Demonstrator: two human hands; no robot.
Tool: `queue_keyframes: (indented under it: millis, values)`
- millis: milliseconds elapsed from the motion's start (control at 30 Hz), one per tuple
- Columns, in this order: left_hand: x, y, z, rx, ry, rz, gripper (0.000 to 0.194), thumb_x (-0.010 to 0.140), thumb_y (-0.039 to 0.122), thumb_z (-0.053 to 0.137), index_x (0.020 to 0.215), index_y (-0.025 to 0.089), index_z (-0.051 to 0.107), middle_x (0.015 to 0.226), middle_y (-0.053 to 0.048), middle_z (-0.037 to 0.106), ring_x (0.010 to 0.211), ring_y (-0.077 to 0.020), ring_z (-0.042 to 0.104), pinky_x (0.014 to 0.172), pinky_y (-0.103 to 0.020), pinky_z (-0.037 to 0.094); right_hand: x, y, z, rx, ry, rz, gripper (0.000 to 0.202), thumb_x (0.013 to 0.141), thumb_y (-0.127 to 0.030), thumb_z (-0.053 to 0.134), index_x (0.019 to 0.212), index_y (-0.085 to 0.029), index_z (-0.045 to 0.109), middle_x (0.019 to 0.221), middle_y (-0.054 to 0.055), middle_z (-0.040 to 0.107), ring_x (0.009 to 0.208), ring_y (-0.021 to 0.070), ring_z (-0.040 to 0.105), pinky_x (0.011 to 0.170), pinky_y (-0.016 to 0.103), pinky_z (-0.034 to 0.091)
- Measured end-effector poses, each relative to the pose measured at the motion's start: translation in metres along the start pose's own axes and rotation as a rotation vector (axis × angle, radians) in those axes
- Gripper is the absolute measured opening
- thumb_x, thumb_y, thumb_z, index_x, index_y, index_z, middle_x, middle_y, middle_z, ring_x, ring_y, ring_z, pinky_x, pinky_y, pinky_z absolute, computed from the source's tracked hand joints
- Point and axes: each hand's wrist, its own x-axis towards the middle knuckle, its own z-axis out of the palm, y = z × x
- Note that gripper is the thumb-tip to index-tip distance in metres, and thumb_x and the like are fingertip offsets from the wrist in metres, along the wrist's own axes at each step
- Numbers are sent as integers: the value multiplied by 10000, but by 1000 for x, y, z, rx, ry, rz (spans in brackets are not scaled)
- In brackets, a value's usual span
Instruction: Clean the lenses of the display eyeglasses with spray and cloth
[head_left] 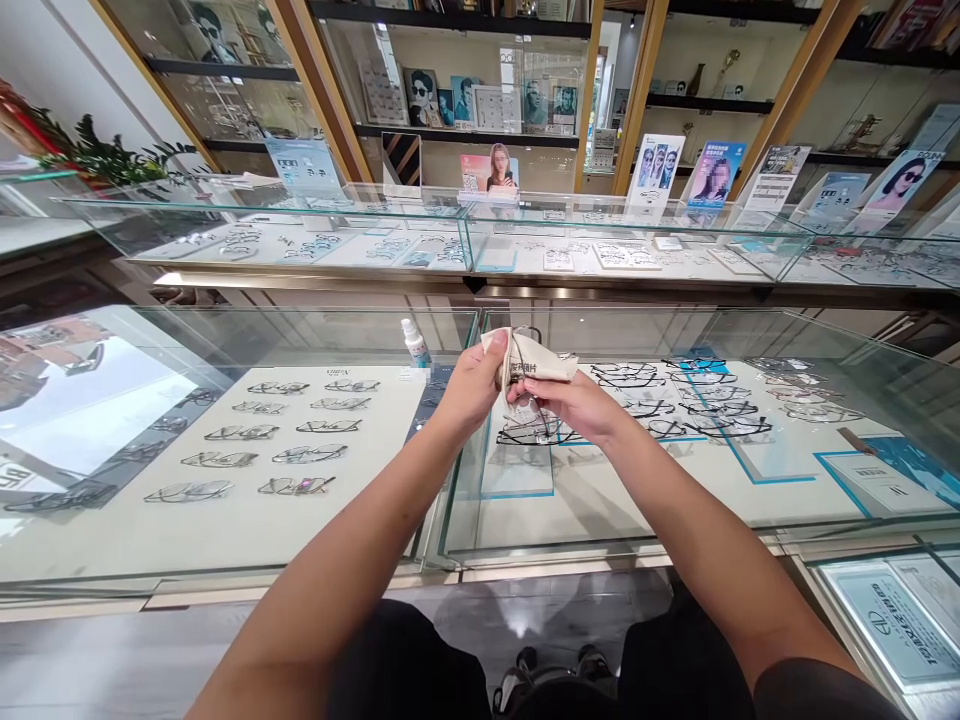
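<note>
Over the glass counter, a cream cleaning cloth [551,362] with dark printed characters is bunched between my two hands. My left hand [478,388] is closed on the cloth's left end, its thumb pressed on top. From the right, my right hand [581,402] is closed with its fingers curled beneath the cloth, which drapes over them. Thin dark parts of a pair of eyeglasses [531,331] stick out above the cloth; the lenses are mostly covered. How each finger grips the frame is hidden.
A white spray bottle [414,345] stands beyond my left hand. Several eyeglasses [330,426] lie in rows in the left glass showcase; dark frames [720,408] fill the right one. Glass edges [442,500] run beneath my forearms. Another display counter [465,282] stands farther back.
</note>
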Motion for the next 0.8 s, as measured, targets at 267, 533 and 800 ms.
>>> queue_keyframes:
  millis: [267,533,800]
  values:
    - [6,-1,-9,-184,-115,-65,494,757,364,969,1111,167,685,801,-19,725,637,-114,649,654,-235,543,4,-1,-10,61,99,9,355,705,-515,937,844,-209,826,930,63,790,914,194,658,754,314,447]
    - [4,-6,-2,-31,46,63,501,833,643,844,811,187,638,552,17,609,444,-115,511,475,-254,438,6,12,-1,-62,95,-50,298,743,-479,904,862,-217,828,934,48,798,936,205,666,786,331,421]
    - [8,-4,-9,-108,-4,38,504,824,627,862,915,157,703,722,-23,698,599,-133,621,621,-268,533,7,4,-6,-10,139,-74,323,727,-482,914,867,-216,796,905,42,796,912,199,658,760,326,412]
